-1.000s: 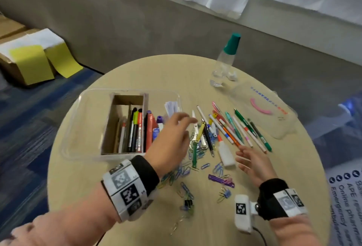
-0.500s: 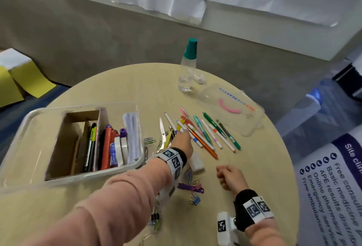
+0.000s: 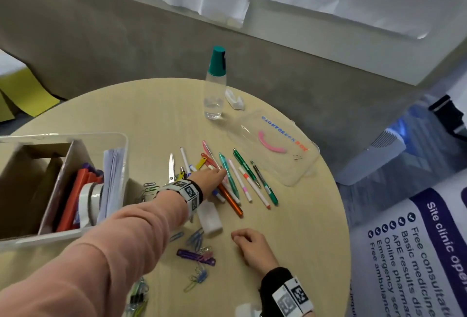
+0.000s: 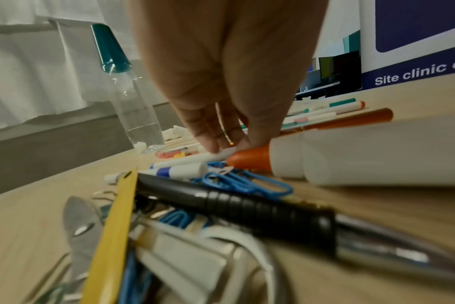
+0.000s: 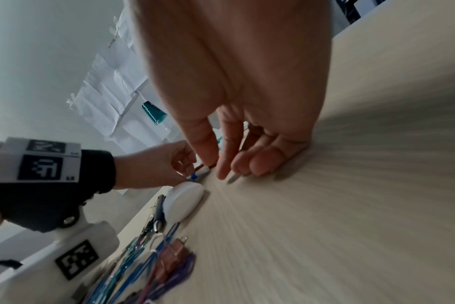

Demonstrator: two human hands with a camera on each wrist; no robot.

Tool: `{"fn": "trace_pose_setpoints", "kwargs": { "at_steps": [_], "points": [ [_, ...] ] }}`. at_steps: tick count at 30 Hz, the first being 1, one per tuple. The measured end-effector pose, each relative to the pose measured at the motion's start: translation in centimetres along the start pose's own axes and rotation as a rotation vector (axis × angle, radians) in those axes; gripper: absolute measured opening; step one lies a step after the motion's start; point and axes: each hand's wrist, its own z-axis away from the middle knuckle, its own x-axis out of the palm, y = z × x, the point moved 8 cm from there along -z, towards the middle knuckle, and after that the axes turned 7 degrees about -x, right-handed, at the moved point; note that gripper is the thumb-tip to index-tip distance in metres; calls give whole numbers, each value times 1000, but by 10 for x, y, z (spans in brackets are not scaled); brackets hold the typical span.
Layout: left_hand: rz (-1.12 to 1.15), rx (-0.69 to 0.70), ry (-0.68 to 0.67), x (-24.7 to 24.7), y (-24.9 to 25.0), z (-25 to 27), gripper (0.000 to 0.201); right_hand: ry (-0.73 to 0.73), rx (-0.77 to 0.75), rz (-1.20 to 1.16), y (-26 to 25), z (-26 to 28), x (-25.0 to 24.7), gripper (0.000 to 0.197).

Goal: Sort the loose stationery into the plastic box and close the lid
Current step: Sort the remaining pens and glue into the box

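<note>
My left hand [image 3: 222, 174] reaches across the round table into the row of loose pens [image 3: 246, 177]. Its thumb and fingertips [image 4: 210, 147] close on a white pen [image 4: 190, 159] beside the orange tip of a white glue bottle [image 4: 377, 152]. My right hand [image 3: 237, 237] rests on the table near the front, fingers loosely curled, holding nothing. The clear plastic box [image 3: 121, 137] stands at the left with a cardboard divider, markers, tape and paper inside. Its clear lid [image 3: 285, 167] lies flat at the right, beyond the pens.
A clear bottle with a teal cap [image 3: 216, 81] stands at the back of the table. Scissors [image 3: 171, 165] lie left of the pens. Paper clips [image 3: 197, 238] and a purple clip [image 3: 194, 256] are scattered between my arms. The table edge curves close on the right.
My left hand has moved from beside the box rightward onto the pens. The right hand's fingers have curled in. The head view has shifted left to right.
</note>
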Motion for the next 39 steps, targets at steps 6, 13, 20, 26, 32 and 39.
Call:
{"fn": "trace_pose_setpoints", "kwargs": {
  "at_steps": [6,13,20,26,32,39],
  "points": [
    [302,-34,260,-44,-10,5,31,-78,29,9,-4,-2,2,20],
    [922,-698,546,-88,-105,24,26,190,-171,105,-56,-31,-35,15],
    [609,-854,90,-30,-104,8,31,28,-336,736,-83,-58,-3,48],
    [512,-881,-2,-19,-105,1,47,46,-290,904,-82,-58,8,41],
    [565,-899,-8,-11,-102,0,44,5,-241,1033,-83,-59,10,35],
    [940,-899,103,-30,-98,4,37,-52,-173,1105,-74,-59,13,30]
  ]
}}
